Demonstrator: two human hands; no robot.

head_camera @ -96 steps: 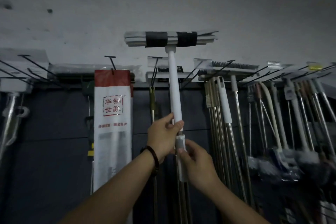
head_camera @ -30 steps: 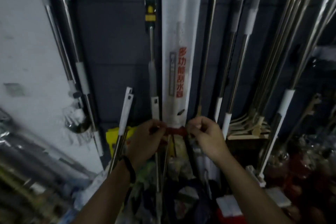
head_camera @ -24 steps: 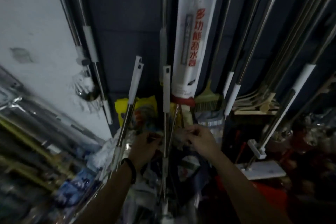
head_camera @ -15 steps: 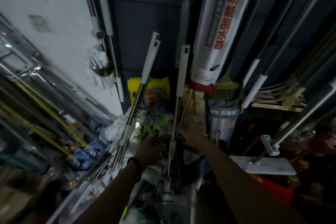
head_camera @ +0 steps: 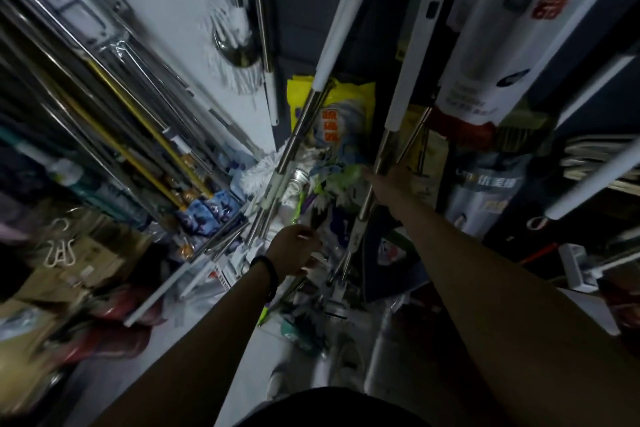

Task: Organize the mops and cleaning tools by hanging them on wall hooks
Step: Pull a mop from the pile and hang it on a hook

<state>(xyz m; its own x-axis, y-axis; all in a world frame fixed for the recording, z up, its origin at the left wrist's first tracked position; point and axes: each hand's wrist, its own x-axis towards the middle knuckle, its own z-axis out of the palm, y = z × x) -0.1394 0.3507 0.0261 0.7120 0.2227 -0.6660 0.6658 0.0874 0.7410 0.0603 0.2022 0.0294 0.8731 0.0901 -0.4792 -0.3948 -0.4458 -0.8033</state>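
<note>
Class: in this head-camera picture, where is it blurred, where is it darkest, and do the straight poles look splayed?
Head view: dim overall, darkest along the bottom edge; motion blur smears the wrapped poles at the left; wide-angle distortion fans the white-handled poles outward toward the top; the left hand and right hand are soft, so their hold cannot be told.

I see a pale floor [head_camera: 100, 388] crowded along the wall. Cardboard boxes [head_camera: 69, 267] sit at the left, with something red [head_camera: 114, 329] just in front of them. Further in lies a heap of packaged cloths [head_camera: 207, 215]. Mop poles [head_camera: 298, 135] rise from it, a yellow bag [head_camera: 349, 94] stands behind, and a dark printed sack [head_camera: 485, 184] stands at the right.
</note>
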